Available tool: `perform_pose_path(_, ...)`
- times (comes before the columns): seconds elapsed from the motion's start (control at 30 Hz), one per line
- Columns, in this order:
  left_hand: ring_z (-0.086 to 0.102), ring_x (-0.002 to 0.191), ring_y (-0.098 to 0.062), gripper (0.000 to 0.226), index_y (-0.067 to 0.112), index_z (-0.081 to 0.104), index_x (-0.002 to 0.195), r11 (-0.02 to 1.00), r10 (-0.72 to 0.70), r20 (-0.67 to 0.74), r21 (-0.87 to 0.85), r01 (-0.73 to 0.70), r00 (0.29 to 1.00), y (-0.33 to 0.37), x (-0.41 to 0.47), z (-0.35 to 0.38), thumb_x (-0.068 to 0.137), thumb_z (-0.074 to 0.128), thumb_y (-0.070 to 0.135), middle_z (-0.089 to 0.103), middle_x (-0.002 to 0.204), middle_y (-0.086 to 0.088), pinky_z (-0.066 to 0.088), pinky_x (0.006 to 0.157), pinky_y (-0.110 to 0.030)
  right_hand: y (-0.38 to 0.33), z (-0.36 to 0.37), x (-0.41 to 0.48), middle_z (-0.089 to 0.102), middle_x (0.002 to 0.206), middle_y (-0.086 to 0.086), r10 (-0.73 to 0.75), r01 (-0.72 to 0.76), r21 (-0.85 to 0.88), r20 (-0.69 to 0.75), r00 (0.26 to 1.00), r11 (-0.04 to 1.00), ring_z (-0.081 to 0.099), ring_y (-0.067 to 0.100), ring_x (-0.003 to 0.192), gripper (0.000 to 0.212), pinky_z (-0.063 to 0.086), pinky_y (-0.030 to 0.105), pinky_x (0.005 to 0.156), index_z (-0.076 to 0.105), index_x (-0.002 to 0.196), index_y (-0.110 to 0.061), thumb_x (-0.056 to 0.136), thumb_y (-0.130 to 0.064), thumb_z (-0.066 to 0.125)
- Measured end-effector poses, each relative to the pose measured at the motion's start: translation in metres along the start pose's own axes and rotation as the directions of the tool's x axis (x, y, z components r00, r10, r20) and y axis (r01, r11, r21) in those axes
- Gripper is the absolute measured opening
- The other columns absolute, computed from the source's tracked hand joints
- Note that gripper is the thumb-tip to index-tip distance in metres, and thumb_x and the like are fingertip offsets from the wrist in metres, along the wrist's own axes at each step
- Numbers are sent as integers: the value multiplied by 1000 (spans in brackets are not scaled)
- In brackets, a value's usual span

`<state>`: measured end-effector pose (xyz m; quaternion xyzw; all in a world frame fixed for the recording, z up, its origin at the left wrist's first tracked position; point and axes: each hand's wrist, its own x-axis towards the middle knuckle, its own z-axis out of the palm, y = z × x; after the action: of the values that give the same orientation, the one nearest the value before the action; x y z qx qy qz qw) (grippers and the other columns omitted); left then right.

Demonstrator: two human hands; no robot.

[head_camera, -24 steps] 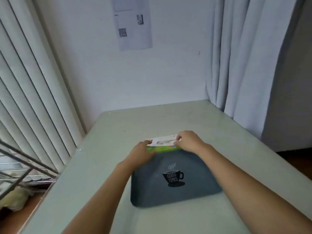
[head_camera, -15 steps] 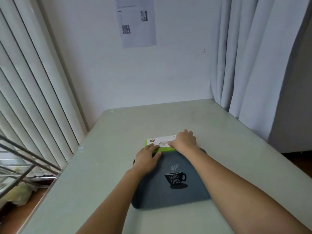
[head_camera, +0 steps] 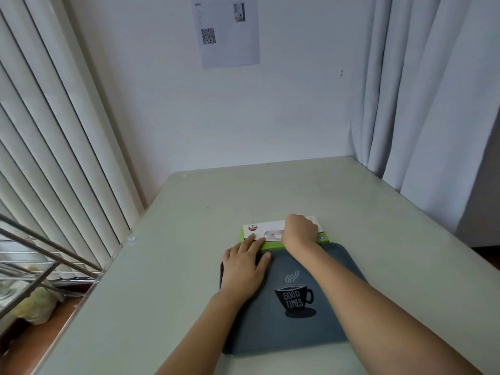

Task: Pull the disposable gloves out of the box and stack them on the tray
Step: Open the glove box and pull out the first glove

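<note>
The left hand now lies flat on the 10 o'clock corner of the tray, straight fingertips touching the box. The right hand, fingers curled, now covers its top; grasp unclear.

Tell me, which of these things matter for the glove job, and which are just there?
For the job: glove box, tray, left hand touching the box, right hand on its top.
Just there: paper with QR code, blinds, curtain, metal rack.

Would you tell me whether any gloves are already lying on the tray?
No, the tray's bare surface shows only its printed cup, with the left hand resting at its far corner.
</note>
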<state>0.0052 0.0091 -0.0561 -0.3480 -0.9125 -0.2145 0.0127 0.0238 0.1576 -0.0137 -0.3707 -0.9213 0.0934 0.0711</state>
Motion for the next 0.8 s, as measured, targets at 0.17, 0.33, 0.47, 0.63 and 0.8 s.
perform_pose_path(0.17,23,143,-17,49,35,30,148,1000,1,2,-4,-1,1000,0,0,1,101,32,48,20,159,9,8,112,-29,8,6,1,41,62,0,14,-10,111,-36,999,994,52,24,73,37,36,27,64,35,59,-13,89,-11,57)
perform_pose_path(0.33,22,143,-18,49,36,30,148,1000,1,6,3,-1,1000,-1,0,1,101,32,48,19,159,8,8,114,-31,14,6,5,38,67,2,-13,15,137,-20,1000,991,45,24,75,38,33,29,65,29,58,-13,91,-8,48)
perform_pose_path(0.47,22,143,-17,50,37,30,148,1000,1,7,8,-1,1000,-1,0,2,100,33,49,19,159,8,8,114,-32,10,3,6,53,85,4,3,-11,130,69,998,991,56,27,93,37,41,32,80,50,76,-10,87,-43,63)
perform_pose_path(0.63,22,143,-18,50,38,29,148,1000,3,13,23,-3,1000,0,0,1,100,32,50,19,159,8,8,114,-32,3,-2,8,62,116,5,2,-4,23,55,998,1000,57,26,110,33,41,32,90,58,108,-12,86,-34,68)
perform_pose_path(0.8,21,144,-18,50,37,28,149,1000,-2,23,22,2,1000,0,-2,1,100,31,50,18,160,8,8,115,-31,-1,-2,2,63,113,8,-49,49,11,41,998,999,59,27,107,16,44,32,89,60,104,-8,92,-18,58)
